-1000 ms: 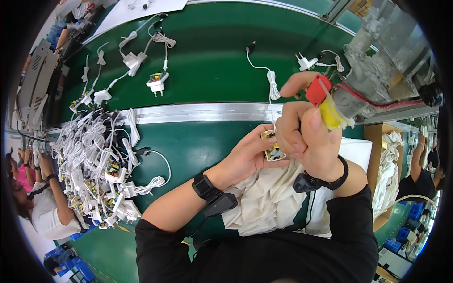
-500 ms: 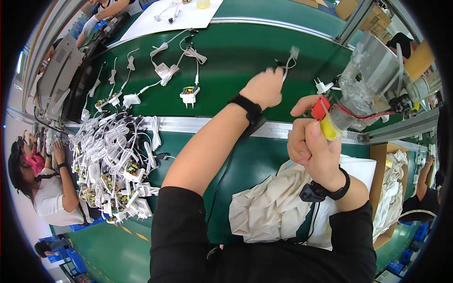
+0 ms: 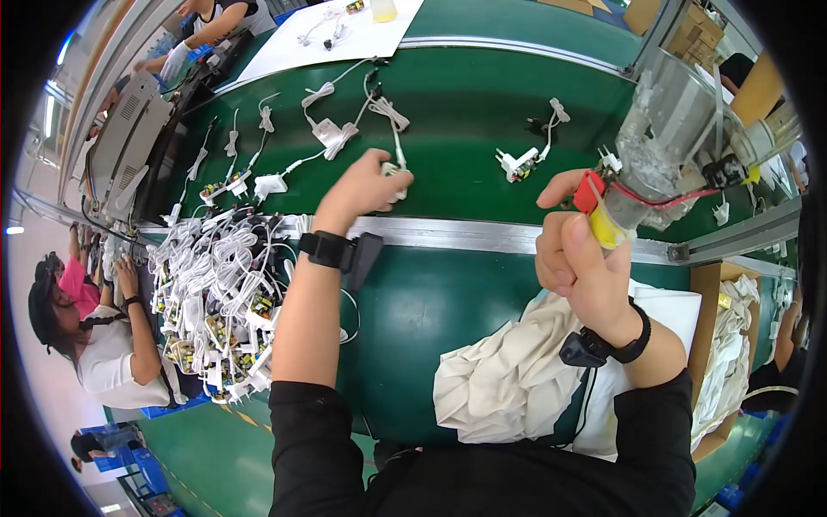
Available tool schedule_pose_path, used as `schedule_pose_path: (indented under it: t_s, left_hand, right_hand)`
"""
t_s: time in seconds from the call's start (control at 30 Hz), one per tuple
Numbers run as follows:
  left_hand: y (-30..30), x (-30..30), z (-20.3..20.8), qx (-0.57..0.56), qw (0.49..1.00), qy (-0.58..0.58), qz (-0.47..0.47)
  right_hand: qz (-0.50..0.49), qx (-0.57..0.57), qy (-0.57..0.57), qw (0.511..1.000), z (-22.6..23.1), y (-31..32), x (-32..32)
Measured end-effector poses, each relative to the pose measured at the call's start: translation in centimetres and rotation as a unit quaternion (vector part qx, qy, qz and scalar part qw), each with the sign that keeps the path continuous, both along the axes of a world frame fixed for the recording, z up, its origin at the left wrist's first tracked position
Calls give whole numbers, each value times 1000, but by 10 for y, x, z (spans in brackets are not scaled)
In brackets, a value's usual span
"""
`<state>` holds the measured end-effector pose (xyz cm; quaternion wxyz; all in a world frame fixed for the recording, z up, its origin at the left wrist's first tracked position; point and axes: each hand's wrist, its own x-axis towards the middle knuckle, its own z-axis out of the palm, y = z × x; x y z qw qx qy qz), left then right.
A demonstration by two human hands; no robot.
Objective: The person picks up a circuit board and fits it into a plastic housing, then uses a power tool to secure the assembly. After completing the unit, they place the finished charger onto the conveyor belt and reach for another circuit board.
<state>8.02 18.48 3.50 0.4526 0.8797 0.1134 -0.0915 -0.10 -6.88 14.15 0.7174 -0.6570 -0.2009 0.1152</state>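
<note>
My left hand [image 3: 366,191] is closed on a white power adapter [image 3: 396,183] with its circuit board bare, at the near edge of the green belt. The fingers cover part of it, and its white cord [image 3: 392,116] runs away from me to a dark plug. My right hand [image 3: 590,250] is wrapped round the lower end of a hanging dispenser [image 3: 659,142], a clear cylinder in crumpled film with a red trigger piece [image 3: 587,191] and yellow tape [image 3: 606,231]. Left of the dispenser, another open adapter [image 3: 519,164] lies on the belt with its cord bundled.
A large heap of white corded adapters [image 3: 220,302] lies left of my arm. More adapters [image 3: 332,136] are spread along the belt. Beige cloth [image 3: 508,370] covers the bench near me, beside a cardboard box [image 3: 705,345]. A metal rail [image 3: 482,234] borders the belt. Co-workers sit at left.
My left hand has left the cord at the right and moved left onto another open adapter. The adapter at the right now lies loose on the belt. My right hand keeps its grip.
</note>
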Motion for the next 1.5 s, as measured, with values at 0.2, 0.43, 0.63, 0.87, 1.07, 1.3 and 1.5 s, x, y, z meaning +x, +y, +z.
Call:
schedule_pose_path:
  t_s: [0.2, 0.43, 0.63, 0.87, 1.07, 1.3, 1.5]
  left_hand:
    - [-88, -41, 9, -501, 865, -21, 1]
    - [-157, -126, -24, -644, 742, 142, -121]
    - [-164, -129, -28, -663, 716, 134, -172]
    - [-151, -131, -28, -671, 710, 114, -181]
    - [-146, -129, -26, -650, 726, 110, -193]
    - [-143, -127, -27, -645, 734, 105, -183]
    - [-131, -119, -26, -645, 749, 97, -116]
  right_hand:
    - [-31, 5, -6, 999, 0, -14, 4]
    - [-49, 6, -13, 999, 2, -11, 5]
    - [-56, -5, -18, 998, -10, -11, 8]
    - [-43, 0, -45, 998, -13, -7, 7]
    - [-42, -8, -56, 998, -17, -4, 6]
    - [-25, -23, -46, 998, -8, -2, 5]
    - [-16, 126, 27, 992, -12, 7, -10]
